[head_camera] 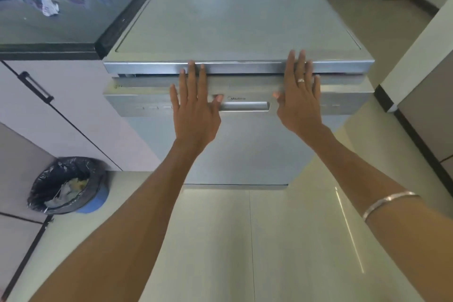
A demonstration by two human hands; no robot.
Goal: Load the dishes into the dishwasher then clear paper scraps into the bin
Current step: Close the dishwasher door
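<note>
Both hands press silver dishwasher.

Silver-grey dishwasher, black countertop, white purple-printed paper scraps, black-lined blue bin

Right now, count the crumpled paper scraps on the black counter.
About 5 crumpled white printed paper scraps, all clustered at the far-left end of the glossy black counter; some overlap and the frame edge cuts some off, so more may be hidden.

Glossy pale floor tiles; black countertop; lilac cabinet doors.
</note>
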